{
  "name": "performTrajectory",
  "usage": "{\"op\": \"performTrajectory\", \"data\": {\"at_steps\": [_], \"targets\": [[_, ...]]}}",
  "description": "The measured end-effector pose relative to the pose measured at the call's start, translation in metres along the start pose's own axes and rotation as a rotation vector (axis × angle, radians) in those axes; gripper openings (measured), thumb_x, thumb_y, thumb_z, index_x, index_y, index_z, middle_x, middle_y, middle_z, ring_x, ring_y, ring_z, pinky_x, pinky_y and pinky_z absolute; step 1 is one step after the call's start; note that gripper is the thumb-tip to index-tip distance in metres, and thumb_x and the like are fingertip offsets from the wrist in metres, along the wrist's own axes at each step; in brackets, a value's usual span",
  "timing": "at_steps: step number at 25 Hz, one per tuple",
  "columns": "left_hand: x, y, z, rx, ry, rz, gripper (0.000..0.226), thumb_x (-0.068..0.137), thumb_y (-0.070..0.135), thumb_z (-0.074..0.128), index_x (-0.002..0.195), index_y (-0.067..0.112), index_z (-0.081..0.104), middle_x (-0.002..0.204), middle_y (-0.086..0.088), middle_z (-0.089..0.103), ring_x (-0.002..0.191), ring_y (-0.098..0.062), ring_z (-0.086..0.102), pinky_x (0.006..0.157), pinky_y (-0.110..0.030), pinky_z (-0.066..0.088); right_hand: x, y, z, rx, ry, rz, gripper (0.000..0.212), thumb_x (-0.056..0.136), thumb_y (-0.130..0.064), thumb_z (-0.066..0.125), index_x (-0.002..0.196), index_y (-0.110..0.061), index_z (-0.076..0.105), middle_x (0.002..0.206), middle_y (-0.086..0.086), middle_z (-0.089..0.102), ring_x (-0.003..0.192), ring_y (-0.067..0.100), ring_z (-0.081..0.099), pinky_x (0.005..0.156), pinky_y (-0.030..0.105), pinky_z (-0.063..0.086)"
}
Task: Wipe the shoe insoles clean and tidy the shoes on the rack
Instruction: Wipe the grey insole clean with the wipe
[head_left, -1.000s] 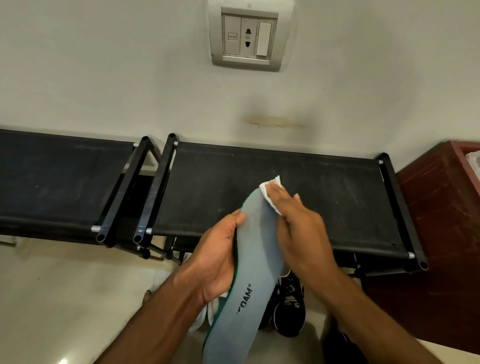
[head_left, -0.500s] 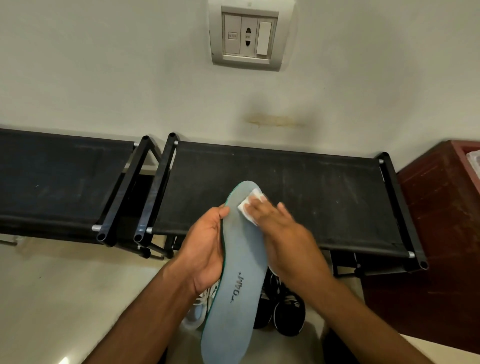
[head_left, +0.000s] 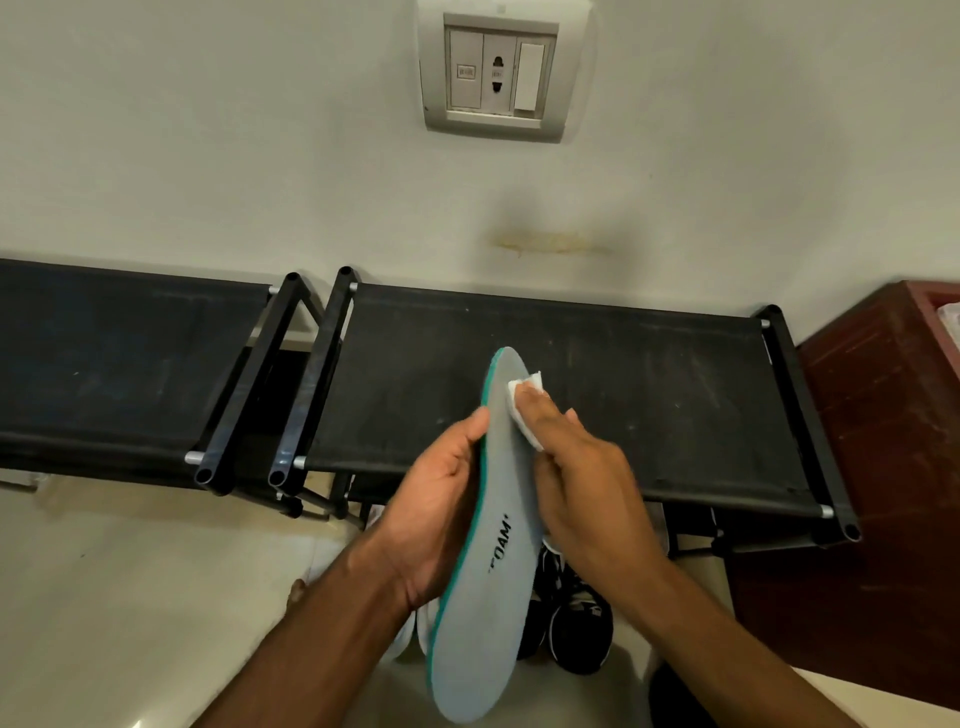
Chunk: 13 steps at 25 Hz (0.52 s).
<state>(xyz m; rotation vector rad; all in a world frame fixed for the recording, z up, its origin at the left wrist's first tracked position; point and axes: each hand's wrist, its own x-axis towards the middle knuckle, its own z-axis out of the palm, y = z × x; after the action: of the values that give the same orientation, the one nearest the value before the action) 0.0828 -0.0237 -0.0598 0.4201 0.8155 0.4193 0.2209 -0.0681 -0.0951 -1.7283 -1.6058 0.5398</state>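
Domestic interior — likely a home entryway, two black fabric-topped shoe racks (head_left: 571, 374) stood against a plain painted wall (head_left: 208, 156), wall socket plate (head_left: 496, 73) above, sneakers (head_left: 576, 618) beneath, pale tiled floor (head_left: 104, 597).

Grey insole being wiped above the shoe rack

The grey foam insole (head_left: 485, 597), edged in teal and printed "FOAM+", stands nearly on end, toe up, held in the air in front of the rack. A small folded white wipe (head_left: 525, 402) lies pressed against its upper face near the toe. The black fabric-topped shoe rack (head_left: 649, 395) stands against the wall; black sneakers (head_left: 579, 631) and white shoes (head_left: 418, 626) sit on the floor below it.
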Motion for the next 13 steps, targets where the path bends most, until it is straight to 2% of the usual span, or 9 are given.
{"op": "performTrajectory", "data": {"at_steps": [2, 3, 5, 7, 9, 11, 12, 13], "targets": [[0.006, 0.004, -0.008, -0.097, 0.081, -0.009, 0.060, 0.091, 0.051, 0.047, 0.122, 0.005, 0.069, 0.126, -0.020, 0.066, 0.117, -0.032, 0.063, 0.106, -0.044, 0.045, -0.012, -0.021, 0.008, 0.040, -0.155, -0.128, 0.058, 0.093, 0.004, 0.048, 0.146, -0.019, 0.043, 0.154, -0.005, 0.037, 0.143, 0.008, 0.030, 0.120, 0.026, 0.019], [0.007, 0.008, -0.010, -0.133, 0.103, -0.002, 0.062, 0.091, 0.052, 0.048, 0.122, 0.003, 0.069, 0.124, -0.021, 0.066, 0.116, -0.033, 0.063, 0.104, -0.044, 0.047, -0.015, -0.023, 0.010, 0.013, -0.214, -0.204, 0.061, 0.092, 0.006, 0.050, 0.147, -0.018, 0.041, 0.155, -0.004, 0.035, 0.145, 0.008, 0.027, 0.120, 0.027, 0.019], [0.011, 0.007, -0.017, -0.122, 0.125, 0.021, 0.056, 0.093, 0.052, 0.046, 0.106, 0.007, 0.077, 0.105, -0.020, 0.072, 0.091, -0.031, 0.072, 0.086, -0.041, 0.056, -0.008, -0.011, 0.008, -0.106, -0.173, -0.285, 0.072, 0.081, 0.010, 0.062, 0.146, -0.014, 0.043, 0.154, -0.001, 0.035, 0.144, 0.012, 0.028, 0.119, 0.038, 0.024], [0.009, 0.005, -0.012, -0.037, 0.152, 0.020, 0.054, 0.096, 0.052, 0.043, 0.091, 0.013, 0.081, 0.091, -0.019, 0.074, 0.073, -0.030, 0.071, 0.078, -0.041, 0.055, 0.004, 0.006, 0.001, -0.186, -0.049, -0.159, 0.083, 0.069, 0.013, 0.072, 0.144, -0.009, 0.045, 0.150, 0.000, 0.036, 0.139, 0.014, 0.031, 0.113, 0.052, 0.031], [0.011, 0.005, -0.014, -0.014, 0.204, 0.024, 0.051, 0.097, 0.052, 0.044, 0.101, 0.014, 0.078, 0.098, -0.018, 0.074, 0.082, -0.029, 0.072, 0.082, -0.041, 0.057, 0.000, -0.001, 0.004, -0.161, -0.028, -0.141, 0.072, 0.076, 0.011, 0.066, 0.142, -0.008, 0.047, 0.149, 0.003, 0.039, 0.139, 0.013, 0.030, 0.116, 0.046, 0.028], [0.011, 0.010, -0.017, -0.082, 0.166, -0.012, 0.057, 0.095, 0.055, 0.045, 0.124, 0.011, 0.068, 0.120, -0.019, 0.068, 0.109, -0.030, 0.067, 0.100, -0.044, 0.050, -0.014, -0.015, 0.013, -0.106, -0.124, -0.292, 0.057, 0.087, 0.002, 0.052, 0.143, -0.010, 0.046, 0.150, 0.005, 0.042, 0.142, 0.014, 0.031, 0.119, 0.036, 0.020], [0.010, 0.011, -0.017, -0.095, 0.173, -0.019, 0.060, 0.095, 0.055, 0.045, 0.128, 0.010, 0.066, 0.122, -0.020, 0.067, 0.112, -0.031, 0.065, 0.102, -0.044, 0.049, -0.016, -0.018, 0.012, -0.105, -0.174, -0.349, 0.058, 0.087, -0.001, 0.052, 0.144, -0.011, 0.045, 0.151, 0.004, 0.041, 0.143, 0.013, 0.029, 0.119, 0.034, 0.020], [0.010, 0.011, -0.018, -0.086, 0.192, 0.011, 0.057, 0.096, 0.053, 0.043, 0.125, 0.010, 0.067, 0.114, -0.019, 0.071, 0.102, -0.029, 0.069, 0.095, -0.042, 0.053, -0.013, -0.017, 0.007, -0.139, -0.165, -0.372, 0.063, 0.083, 0.000, 0.060, 0.143, -0.013, 0.046, 0.150, 0.002, 0.042, 0.143, 0.012, 0.027, 0.117, 0.037, 0.027]]}}
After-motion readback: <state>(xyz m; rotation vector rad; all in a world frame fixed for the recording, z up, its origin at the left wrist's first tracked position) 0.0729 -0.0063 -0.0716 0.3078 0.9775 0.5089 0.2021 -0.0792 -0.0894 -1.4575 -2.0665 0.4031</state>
